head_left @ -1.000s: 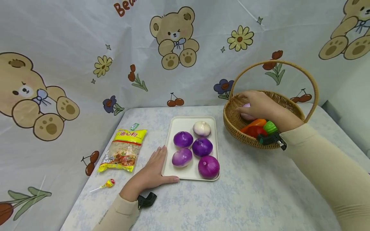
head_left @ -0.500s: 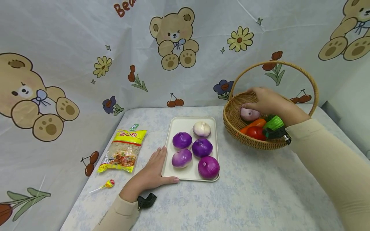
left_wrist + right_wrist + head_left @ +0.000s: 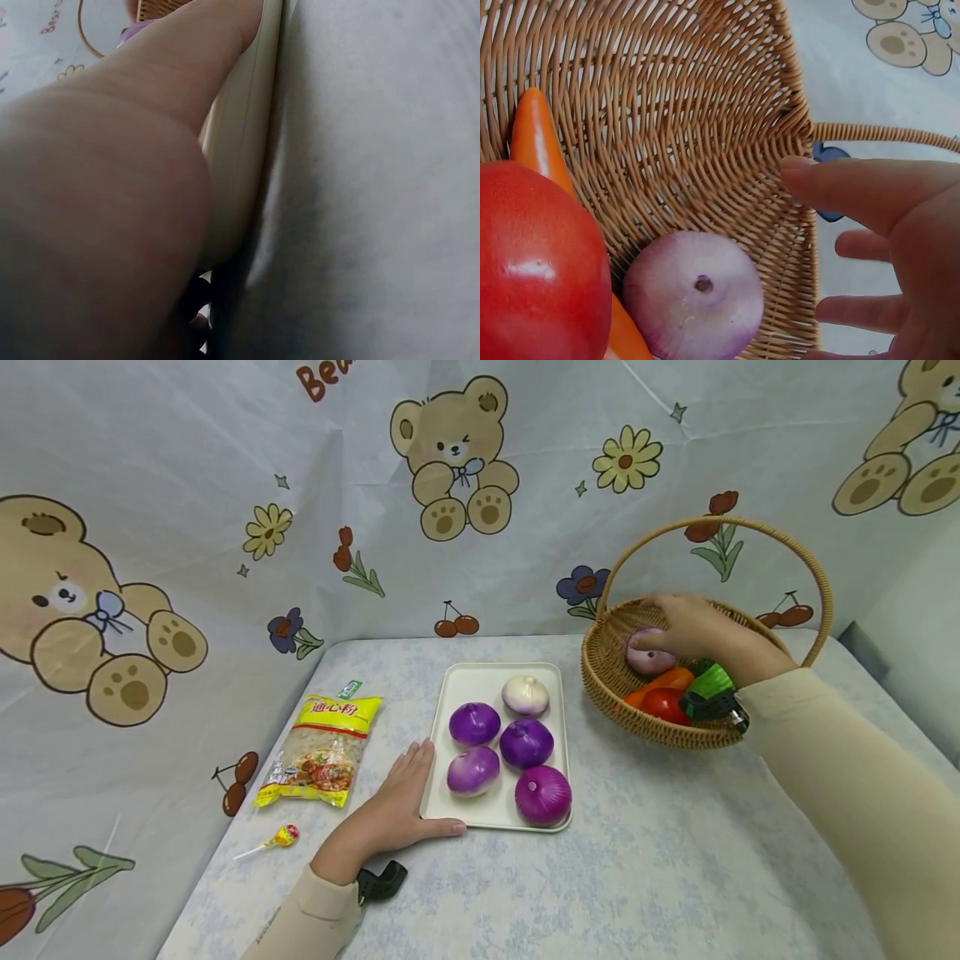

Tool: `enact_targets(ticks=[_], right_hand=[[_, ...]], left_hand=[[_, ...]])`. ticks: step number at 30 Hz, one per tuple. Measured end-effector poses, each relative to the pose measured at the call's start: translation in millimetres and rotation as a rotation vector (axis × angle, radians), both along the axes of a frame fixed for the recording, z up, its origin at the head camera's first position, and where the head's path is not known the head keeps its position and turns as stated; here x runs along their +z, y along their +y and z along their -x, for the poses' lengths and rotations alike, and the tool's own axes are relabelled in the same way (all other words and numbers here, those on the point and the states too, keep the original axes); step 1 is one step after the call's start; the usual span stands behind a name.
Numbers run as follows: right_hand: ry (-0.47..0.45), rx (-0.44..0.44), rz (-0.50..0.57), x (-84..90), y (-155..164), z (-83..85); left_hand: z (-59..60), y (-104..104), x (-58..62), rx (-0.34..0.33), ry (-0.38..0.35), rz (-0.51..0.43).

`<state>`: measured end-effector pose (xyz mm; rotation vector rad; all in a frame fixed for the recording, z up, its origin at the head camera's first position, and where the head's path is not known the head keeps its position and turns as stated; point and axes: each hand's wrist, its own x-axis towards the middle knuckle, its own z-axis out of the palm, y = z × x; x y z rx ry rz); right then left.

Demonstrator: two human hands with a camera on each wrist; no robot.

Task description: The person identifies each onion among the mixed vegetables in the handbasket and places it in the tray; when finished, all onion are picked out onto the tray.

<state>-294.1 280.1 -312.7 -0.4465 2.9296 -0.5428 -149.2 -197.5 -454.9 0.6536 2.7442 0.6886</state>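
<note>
Your right hand is over the wicker basket, fingers loosely spread and apart; the right wrist view shows them clear of the pale purple onion, so it grips nothing. That onion lies on the basket floor, against the wall nearest the tray, touching an orange pepper and just beside a red tomato. A green vegetable sits in the basket too, partly hidden by your wrist.

Your left hand lies flat on the bench, fingers straight and together, pressed along the tray's left edge with the thumb against its near corner; the left wrist view confirms the contact.

On the tray are five onions: a white one at the far end, two deep purple ones behind, a paler purple one and a magenta one nearest you.

Left of the tray lies a yellow pasta packet, and a lollipop nearer you from it.
</note>
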Motion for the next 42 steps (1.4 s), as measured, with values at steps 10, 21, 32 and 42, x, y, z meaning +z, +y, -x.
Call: enact_targets(ticks=[10,21,32,42], right_hand=[[-0.016,0.093,-0.082,-15.4,5,7.5],[-0.062,0.063,-0.069,-30.0,8,15.1],[-0.078,0.032,-0.033,-38.6,10,23.4],[-0.070,0.025,0.031,-32.4,14,20.0]], left_hand=[[0.5,0,-0.6,-0.001,-0.005,0.004],[1.1,-1,-2.3,0.005,-0.001,0.015],[0.9,0,-1.1,0.004,-0.011,0.011],[2.1,-1,-2.2,0.003,-0.005,0.017]])
